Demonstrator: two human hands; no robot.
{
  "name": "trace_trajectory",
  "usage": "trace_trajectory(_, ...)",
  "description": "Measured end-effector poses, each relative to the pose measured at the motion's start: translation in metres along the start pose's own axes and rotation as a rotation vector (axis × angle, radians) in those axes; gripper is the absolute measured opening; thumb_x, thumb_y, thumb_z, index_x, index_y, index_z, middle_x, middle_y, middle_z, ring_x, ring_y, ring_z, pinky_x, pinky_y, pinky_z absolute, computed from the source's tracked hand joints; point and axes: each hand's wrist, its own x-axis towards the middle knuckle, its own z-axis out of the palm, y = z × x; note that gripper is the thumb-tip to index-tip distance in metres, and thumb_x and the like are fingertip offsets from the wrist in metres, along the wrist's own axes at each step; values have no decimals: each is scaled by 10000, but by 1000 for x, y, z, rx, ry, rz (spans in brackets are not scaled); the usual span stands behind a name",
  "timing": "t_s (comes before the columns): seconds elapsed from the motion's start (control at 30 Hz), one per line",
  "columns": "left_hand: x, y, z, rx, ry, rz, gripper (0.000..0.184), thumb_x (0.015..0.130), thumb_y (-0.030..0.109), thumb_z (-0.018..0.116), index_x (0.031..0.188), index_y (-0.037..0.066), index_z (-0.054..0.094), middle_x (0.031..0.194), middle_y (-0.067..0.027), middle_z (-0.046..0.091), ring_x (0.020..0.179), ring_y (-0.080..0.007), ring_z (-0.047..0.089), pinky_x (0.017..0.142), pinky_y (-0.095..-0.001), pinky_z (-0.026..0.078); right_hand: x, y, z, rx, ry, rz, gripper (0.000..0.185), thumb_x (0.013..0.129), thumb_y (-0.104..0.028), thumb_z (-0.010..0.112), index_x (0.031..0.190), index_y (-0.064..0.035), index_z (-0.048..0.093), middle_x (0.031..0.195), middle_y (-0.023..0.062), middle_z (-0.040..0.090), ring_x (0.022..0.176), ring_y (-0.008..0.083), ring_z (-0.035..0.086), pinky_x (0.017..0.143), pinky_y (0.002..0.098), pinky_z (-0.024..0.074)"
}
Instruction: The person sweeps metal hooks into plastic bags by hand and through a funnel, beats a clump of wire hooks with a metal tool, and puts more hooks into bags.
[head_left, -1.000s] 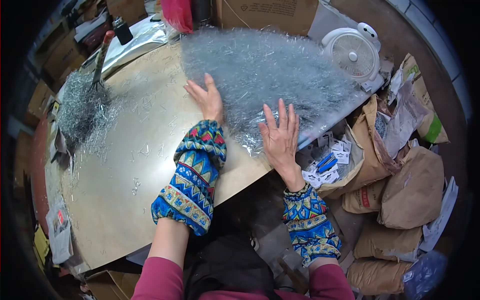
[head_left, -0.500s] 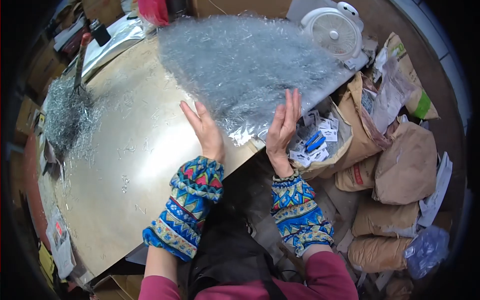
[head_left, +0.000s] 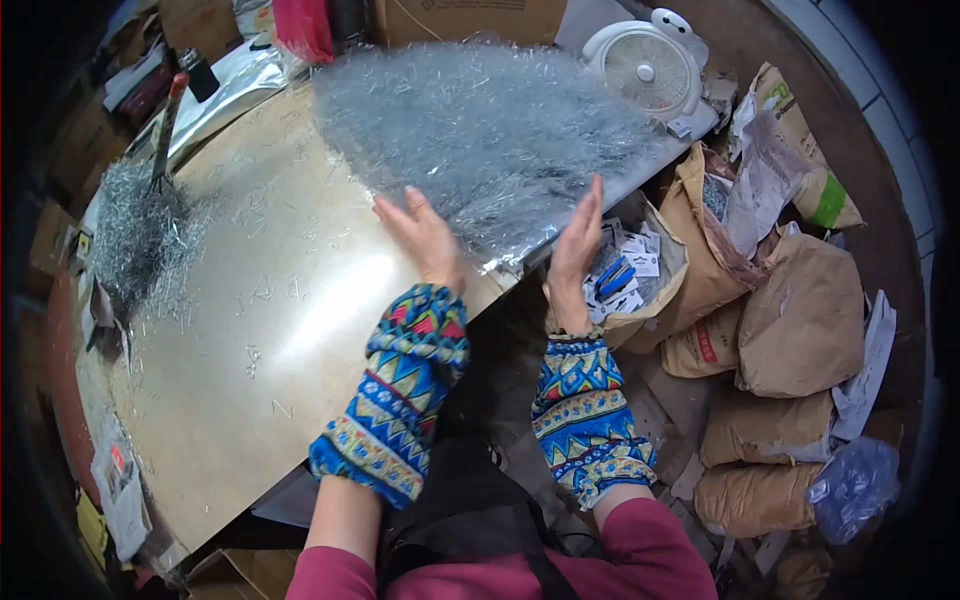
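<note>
Wire heap (head_left: 485,130): silvery, bristly, wedge-shaped; hands (head_left: 428,245) (head_left: 574,258) flat beside glossy plastic (head_left: 512,247).

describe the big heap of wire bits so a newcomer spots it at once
Start at the pale tabletop and look to its far right part, beside the white fan. The big heap of thin, silvery pieces spreads there, just beyond the left hand. It is much broader than the smaller heap at left, where a red-tipped tool stands.

I count two hands (head_left: 425,240) (head_left: 575,248), two patterned oversleeves (head_left: 388,405) (head_left: 588,415), two heaps of wire pins (head_left: 490,130) (head_left: 132,240), one worktable (head_left: 220,430), one red-handled rake (head_left: 168,130), one fan (head_left: 648,75) and one blue plastic bag (head_left: 855,490).
</note>
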Motion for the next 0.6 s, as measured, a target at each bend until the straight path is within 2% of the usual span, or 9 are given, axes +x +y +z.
trace_trajectory(0.13,-30,54,-67,-155,-141,-169,851,993,474,465,1537,0,15,1620,-185,1,1500,-276,32,1198,-383,59,-19,-8,-26,11,62,81,497,1066,-295,357,1423,49,398,1479,207,410,1396,292,357,1134,353,284)
trace_trajectory(0.17,-31,46,-89,-192,-146,-116,809,997,398,502,1541,11,44,1620,-172,52,1497,-269,78,1197,-385,88,-28,-11,-30,8,62,91,485,1066,-281,359,1416,52,405,1465,203,427,1376,288,381,1121,351,299)
trace_trajectory(0.3,-104,96,-216,-164,-746,-387,511,992,169,545,1442,-25,398,1459,-178,457,1371,-247,415,1127,-353,316,-85,1,-36,83,85,143,421,1060,-237,389,1339,66,473,1379,184,512,1288,258,470,1097,349,327)
trace_trajectory(0.37,-137,107,-283,92,-1311,-368,388,992,227,574,1322,23,575,1246,-93,646,1176,-186,581,997,-313,449,-132,10,-42,42,-23,201,390,1061,-245,392,1302,39,504,1273,153,581,1188,228,539,1030,341,391)
trace_trajectory(0.43,-185,80,-346,281,-1463,-458,367,986,236,589,1292,34,602,1171,-101,683,1111,-163,619,948,-295,478,-194,7,-51,-111,-229,261,327,1047,-242,443,1237,-6,566,1079,62,639,950,155,583,845,280,456)
trace_trajectory(0.47,-210,62,-378,352,-1347,-475,371,985,253,591,1291,43,602,1129,-100,699,1072,-138,632,929,-277,483,-229,16,-55,-176,-421,317,314,1029,-243,479,1176,11,589,1034,96,649,932,191,596,834,306,468)
trace_trajectory(0.5,-235,45,-406,396,-1107,-686,353,975,233,607,1263,29,618,1149,-102,690,1062,-144,636,930,-281,483,-260,25,-59,-240,-605,360,308,1010,-245,515,1115,28,612,988,130,660,914,228,609,823,333,480)
trace_trajectory(0.57,-278,-10,-452,127,-565,-721,342,961,206,622,1239,6,626,1175,-108,676,1083,-162,627,938,-283,479,-302,28,-59,-469,-1040,249,340,934,-272,596,990,63,602,895,276,599,909,425,586,794,424,486)
trace_trajectory(0.6,-284,-32,-461,241,-483,-655,341,952,187,628,1238,1,624,1188,-113,669,1096,-175,622,941,-283,479,-320,30,-50,-489,-1102,184,356,925,-285,601,965,69,600,882,289,599,893,431,590,782,446,486)
